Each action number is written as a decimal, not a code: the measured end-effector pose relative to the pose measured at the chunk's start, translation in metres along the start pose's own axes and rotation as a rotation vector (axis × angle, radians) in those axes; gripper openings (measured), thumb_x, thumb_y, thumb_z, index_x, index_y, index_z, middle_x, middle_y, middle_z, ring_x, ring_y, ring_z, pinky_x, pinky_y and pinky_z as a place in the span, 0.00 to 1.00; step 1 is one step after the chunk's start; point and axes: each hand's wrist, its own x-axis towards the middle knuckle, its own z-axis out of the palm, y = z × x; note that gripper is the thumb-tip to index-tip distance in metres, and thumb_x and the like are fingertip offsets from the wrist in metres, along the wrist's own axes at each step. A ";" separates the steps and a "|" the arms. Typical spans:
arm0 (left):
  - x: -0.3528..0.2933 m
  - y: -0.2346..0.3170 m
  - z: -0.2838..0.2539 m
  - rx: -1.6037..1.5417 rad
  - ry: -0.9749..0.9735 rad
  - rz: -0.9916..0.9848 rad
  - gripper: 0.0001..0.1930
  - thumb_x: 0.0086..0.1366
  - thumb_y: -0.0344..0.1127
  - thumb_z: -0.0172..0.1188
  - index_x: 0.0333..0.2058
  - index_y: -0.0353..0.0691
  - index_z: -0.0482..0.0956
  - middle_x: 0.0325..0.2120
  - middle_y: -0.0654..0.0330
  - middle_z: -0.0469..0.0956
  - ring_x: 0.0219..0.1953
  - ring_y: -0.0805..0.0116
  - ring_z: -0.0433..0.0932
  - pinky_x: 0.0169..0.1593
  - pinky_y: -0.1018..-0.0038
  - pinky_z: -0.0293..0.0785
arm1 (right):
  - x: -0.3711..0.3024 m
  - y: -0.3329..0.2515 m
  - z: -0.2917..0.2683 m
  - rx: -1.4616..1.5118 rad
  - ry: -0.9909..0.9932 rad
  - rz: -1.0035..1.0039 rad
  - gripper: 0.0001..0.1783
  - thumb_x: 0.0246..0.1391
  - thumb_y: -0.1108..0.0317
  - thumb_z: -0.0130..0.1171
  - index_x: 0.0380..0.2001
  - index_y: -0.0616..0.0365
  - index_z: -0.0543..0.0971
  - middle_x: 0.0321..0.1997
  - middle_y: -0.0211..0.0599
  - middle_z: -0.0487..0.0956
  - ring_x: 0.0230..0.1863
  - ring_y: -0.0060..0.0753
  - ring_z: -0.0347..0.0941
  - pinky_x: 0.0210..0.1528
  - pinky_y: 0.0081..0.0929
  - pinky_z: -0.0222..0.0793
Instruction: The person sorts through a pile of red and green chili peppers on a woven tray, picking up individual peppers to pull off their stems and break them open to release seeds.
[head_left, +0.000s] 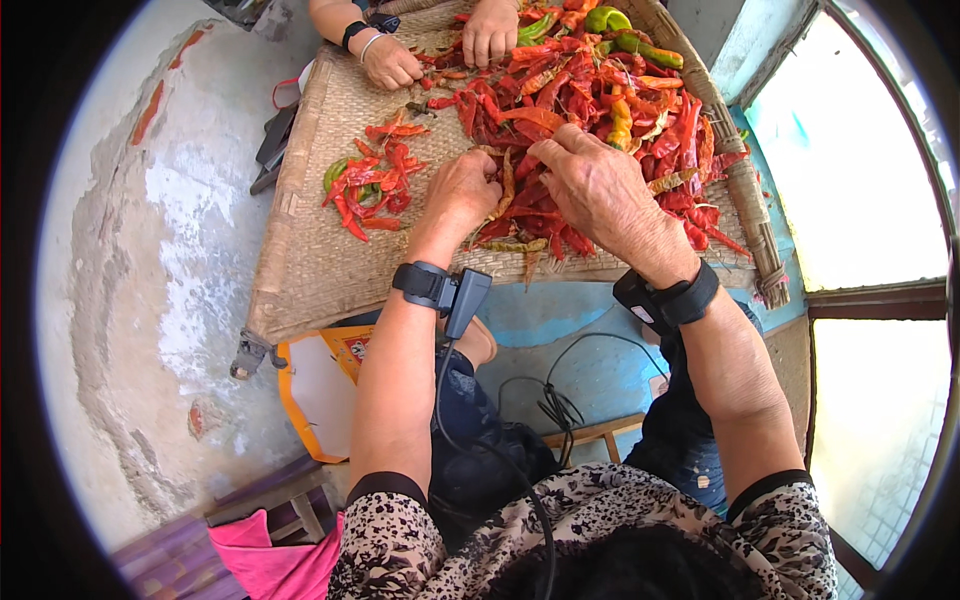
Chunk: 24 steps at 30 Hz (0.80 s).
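A large heap of red chili peppers (pixel 560 85), with some green and yellowish ones, covers the right part of a woven tray (pixel 300 230). My left hand (pixel 462 195) is closed at the heap's near left edge, its fingers pinching a withered, yellow-brown chili pepper (pixel 507 188). Just to the right, my right hand (pixel 605 190) reaches over the peppers with curled fingers pressed together. Whatever is between those fingertips is hidden. An orange-red pepper lies just beyond them. To the left of my hands sits a smaller pile of red and green chili peppers (pixel 375 185).
Across the tray, another person's hands (pixel 440 50) work among the peppers. Black cables (pixel 560 405) hang between my legs under the tray. A peeling wall (pixel 190 230) stands at left and a bright window (pixel 860 170) at right. An orange-edged white bag (pixel 320 390) lies below.
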 end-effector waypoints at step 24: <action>-0.008 -0.027 -0.007 0.303 0.176 0.094 0.17 0.60 0.32 0.60 0.48 0.37 0.74 0.41 0.46 0.78 0.47 0.48 0.75 0.48 0.58 0.74 | -0.001 -0.002 0.000 0.007 -0.003 -0.007 0.11 0.49 0.74 0.56 0.38 0.61 0.74 0.33 0.41 0.71 0.37 0.44 0.75 0.32 0.38 0.74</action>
